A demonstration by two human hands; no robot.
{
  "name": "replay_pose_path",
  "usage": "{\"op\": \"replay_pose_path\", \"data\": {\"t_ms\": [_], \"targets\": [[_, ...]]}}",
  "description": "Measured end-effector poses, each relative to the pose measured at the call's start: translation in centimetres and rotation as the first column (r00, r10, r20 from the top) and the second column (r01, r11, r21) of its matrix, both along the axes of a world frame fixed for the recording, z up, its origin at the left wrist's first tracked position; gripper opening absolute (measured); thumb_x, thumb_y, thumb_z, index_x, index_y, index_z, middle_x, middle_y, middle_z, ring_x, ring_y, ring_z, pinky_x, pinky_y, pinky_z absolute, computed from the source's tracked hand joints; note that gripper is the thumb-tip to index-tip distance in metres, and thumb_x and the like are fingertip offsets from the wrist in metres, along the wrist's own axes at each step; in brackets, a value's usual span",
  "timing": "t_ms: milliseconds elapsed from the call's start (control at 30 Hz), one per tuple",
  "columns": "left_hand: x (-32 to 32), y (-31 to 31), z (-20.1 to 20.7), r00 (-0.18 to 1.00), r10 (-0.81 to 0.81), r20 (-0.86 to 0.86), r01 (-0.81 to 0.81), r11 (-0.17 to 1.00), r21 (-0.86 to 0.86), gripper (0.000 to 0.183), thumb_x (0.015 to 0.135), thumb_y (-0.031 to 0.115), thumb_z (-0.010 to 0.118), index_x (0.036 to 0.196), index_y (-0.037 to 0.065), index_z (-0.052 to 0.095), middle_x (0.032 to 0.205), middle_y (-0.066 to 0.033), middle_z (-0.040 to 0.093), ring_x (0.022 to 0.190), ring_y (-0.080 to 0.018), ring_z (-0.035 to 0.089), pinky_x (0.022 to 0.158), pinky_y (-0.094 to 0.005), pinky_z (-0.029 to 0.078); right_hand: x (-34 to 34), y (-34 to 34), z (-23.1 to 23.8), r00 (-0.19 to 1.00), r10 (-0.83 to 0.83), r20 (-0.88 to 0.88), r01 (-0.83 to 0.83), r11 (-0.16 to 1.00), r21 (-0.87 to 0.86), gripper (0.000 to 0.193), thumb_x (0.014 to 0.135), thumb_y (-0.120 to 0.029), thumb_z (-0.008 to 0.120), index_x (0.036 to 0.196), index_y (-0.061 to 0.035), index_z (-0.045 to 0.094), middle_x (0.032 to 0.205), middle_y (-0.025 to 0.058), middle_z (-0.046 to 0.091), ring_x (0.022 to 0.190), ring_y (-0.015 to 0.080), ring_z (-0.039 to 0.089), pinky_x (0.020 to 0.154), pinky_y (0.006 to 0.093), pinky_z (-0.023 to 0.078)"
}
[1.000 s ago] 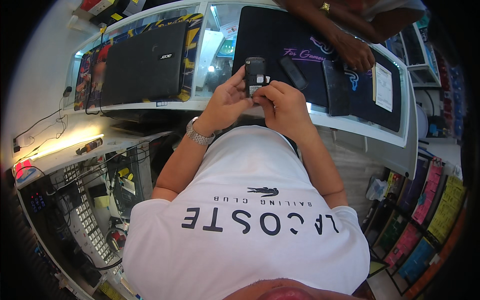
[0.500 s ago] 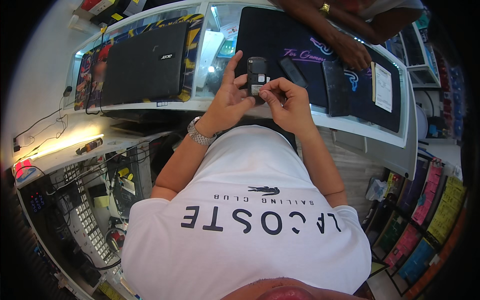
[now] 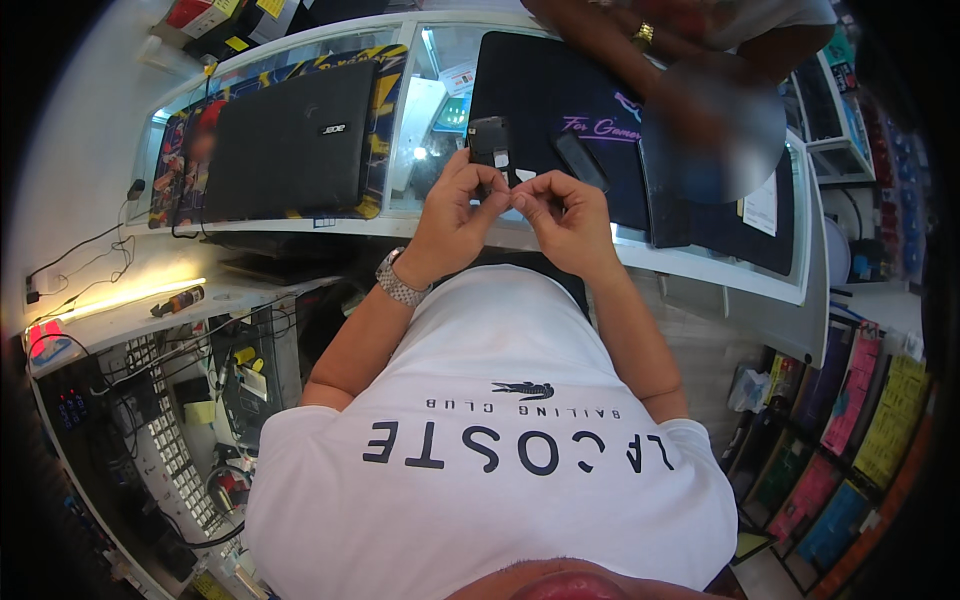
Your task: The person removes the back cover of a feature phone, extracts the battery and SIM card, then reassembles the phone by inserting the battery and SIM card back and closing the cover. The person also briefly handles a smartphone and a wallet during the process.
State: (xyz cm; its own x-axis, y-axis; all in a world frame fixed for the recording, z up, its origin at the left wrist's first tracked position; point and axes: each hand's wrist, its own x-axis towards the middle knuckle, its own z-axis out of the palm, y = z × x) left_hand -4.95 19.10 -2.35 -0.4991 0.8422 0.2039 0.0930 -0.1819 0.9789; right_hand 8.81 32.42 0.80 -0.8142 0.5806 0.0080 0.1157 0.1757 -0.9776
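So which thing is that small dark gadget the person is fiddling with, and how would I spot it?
Start at the glass counter with the big black mat. Just past the left hand and right hand, at their fingertips, is the small black phone. Unlike the closed black laptop to its left and the slim dark device lying on the mat, it sits right at the fingers.

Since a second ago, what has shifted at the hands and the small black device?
The left hand has eased lower on the small black device, so more of it shows above the fingers. The right hand has drawn off it, fingertips pinched together beside the left thumb. The closed laptop, the dark mat and the other person's arm on the glass counter stayed put.
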Motion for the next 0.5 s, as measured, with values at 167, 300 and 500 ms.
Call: {"op": "replay_pose_path", "data": {"t_ms": [167,300,500], "targets": [[-0.2,-0.4,0.9,0.944,0.117,-0.31,-0.139,0.989,-0.05,0.011,0.092,-0.006,0.064,0.098,0.002,0.061,0.106,-0.0136,0.051,0.088,-0.0239,0.059,0.074,-0.032,0.052,-0.7,-1.1,-0.1,0.995,-0.012,-0.098,0.03,0.983,0.18,0.005,0.09,-0.002,0.074,0.092,0.0022,0.072,0.07,0.0059,0.066,0.059,0.0088,0.056,0.056,0.0257,0.045],[0.0,0.1,1.6,0.931,0.149,-0.333,-0.176,0.983,-0.053,0.013,0.09,-0.008,0.063,0.096,0.002,0.059,0.102,-0.0153,0.052,0.085,-0.0305,0.059,0.071,-0.0368,0.05,-1.0,-1.1,-0.8,0.995,-0.013,-0.103,0.032,0.981,0.192,0.007,0.091,-0.005,0.072,0.089,0.0021,0.072,0.065,0.006,0.062,0.057,0.009,0.055,0.053,0.0277,0.043],[-0.1,-0.1,1.0,0.925,0.184,-0.332,-0.204,0.979,-0.026,0.015,0.088,-0.01,0.063,0.096,0.003,0.06,0.102,-0.0139,0.053,0.085,-0.029,0.06,0.073,-0.0356,0.051,-2.0,-0.8,-2.8,1.0,-0.001,-0.024,-0.002,0.991,-0.133,0.012,0.095,-0.011,0.071,0.089,-0.0003,0.073,0.07,-0.0045,0.063,0.061,0.0009,0.049,0.053,0.0224,0.037]]}}
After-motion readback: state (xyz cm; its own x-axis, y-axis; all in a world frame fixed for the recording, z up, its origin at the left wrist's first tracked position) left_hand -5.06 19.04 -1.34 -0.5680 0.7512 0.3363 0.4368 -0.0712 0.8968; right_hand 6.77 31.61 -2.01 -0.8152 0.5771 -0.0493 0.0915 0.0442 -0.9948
